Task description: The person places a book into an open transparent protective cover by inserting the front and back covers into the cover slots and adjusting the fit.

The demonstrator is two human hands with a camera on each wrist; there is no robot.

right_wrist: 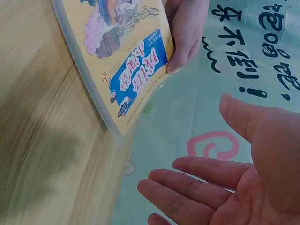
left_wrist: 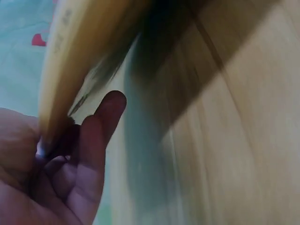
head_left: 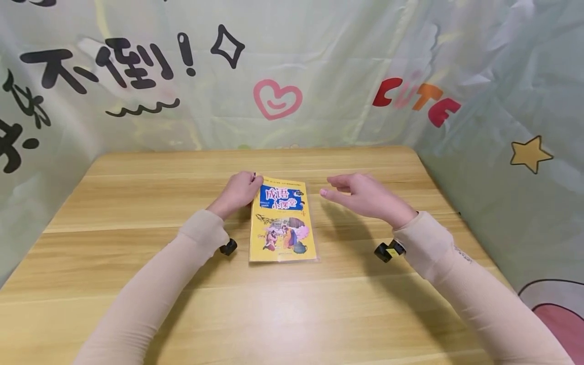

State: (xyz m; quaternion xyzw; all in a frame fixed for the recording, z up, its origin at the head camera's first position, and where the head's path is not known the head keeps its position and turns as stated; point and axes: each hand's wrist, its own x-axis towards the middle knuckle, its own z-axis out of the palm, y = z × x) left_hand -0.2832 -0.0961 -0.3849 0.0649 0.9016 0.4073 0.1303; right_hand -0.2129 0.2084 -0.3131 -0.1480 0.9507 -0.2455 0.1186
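A yellow book (head_left: 282,220) with a blue title panel and a clear plastic cover is held above the wooden table. At its upper left corner my left hand (head_left: 238,191) grips it, thumb on the front cover and fingers behind. In the left wrist view the book (left_wrist: 75,61) is tilted and blurred, its lower edge between thumb and curled fingers. My right hand (head_left: 365,195) hovers to the right of the book, apart from it. The right wrist view shows that hand (right_wrist: 225,168) with fingers extended and nothing in it, the book (right_wrist: 126,56) beyond.
The wooden table (head_left: 159,182) spreads under both arms. A pale green printed curtain (head_left: 328,61) with characters, a heart and a star hangs along the back and sides. Small black wrist cameras (head_left: 390,251) sit on the cuffs.
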